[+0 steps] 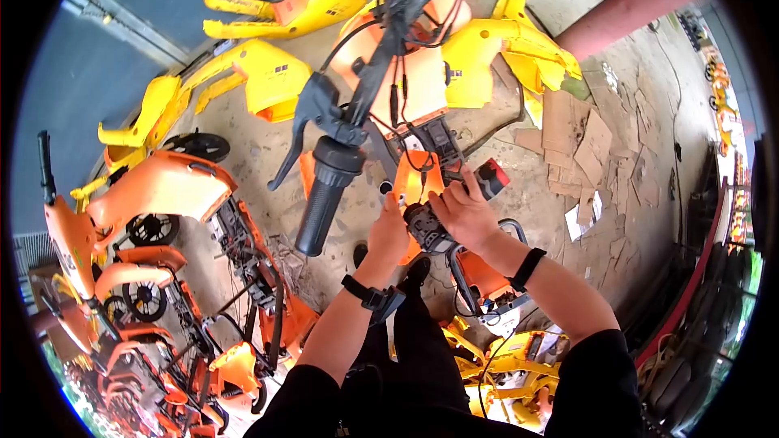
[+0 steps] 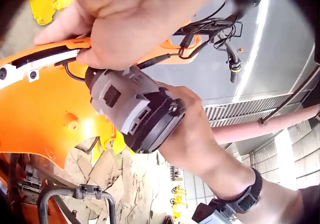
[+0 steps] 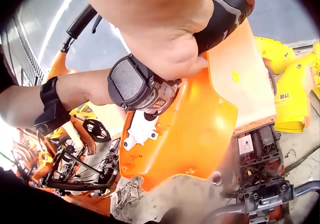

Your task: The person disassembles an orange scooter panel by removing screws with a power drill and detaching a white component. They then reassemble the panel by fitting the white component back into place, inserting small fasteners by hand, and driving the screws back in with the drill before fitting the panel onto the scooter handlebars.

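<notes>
My right hand [image 1: 466,215] grips the black handle of a grey and black power drill [image 2: 127,101], whose red end sticks out past the fingers. An orange scooter body panel [image 3: 195,134] stands in front of me, with a white bracket [image 3: 142,131] on it. At the panel's edge my left hand [image 1: 389,231] pinches it, with the fingers on one side and the thumb close by the drill. The drill's front is at the white bracket; its tip is hidden. A cable [image 2: 75,76] runs from the panel edge near the left thumb.
A scooter handlebar [image 1: 333,186] with brake lever and hanging cables rises right before me. Yellow panels [image 1: 276,81] lie beyond it. More orange scooters [image 1: 146,195] crowd the left side. Flattened cardboard [image 1: 576,138] covers the floor at right, near a pink post [image 1: 633,4].
</notes>
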Action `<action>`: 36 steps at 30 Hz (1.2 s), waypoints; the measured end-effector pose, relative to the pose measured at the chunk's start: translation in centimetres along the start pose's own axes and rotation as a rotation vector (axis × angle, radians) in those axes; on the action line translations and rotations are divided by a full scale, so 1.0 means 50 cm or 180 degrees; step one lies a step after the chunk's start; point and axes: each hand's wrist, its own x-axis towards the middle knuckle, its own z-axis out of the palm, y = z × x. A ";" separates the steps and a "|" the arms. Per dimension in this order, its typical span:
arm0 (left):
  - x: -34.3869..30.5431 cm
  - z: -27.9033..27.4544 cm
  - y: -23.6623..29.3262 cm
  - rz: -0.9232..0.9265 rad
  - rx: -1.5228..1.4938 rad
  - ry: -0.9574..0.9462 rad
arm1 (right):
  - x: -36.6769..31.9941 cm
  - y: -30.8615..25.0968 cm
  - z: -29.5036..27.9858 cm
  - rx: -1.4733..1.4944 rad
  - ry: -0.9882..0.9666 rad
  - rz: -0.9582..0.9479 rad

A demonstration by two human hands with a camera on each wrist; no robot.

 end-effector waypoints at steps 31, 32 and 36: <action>0.114 0.069 -0.068 -0.0555 -0.0975 0.0168 | 0.030 0.049 -0.046 -0.0038 -0.1415 -0.0644; 0.135 0.081 -0.125 0.0150 -0.0402 0.0738 | 0.027 0.063 -0.040 0.0339 -0.1514 -0.0575; 0.123 -0.004 -0.110 -0.1426 -0.2719 -0.0160 | -0.085 0.099 -0.070 0.1294 -0.1013 0.0306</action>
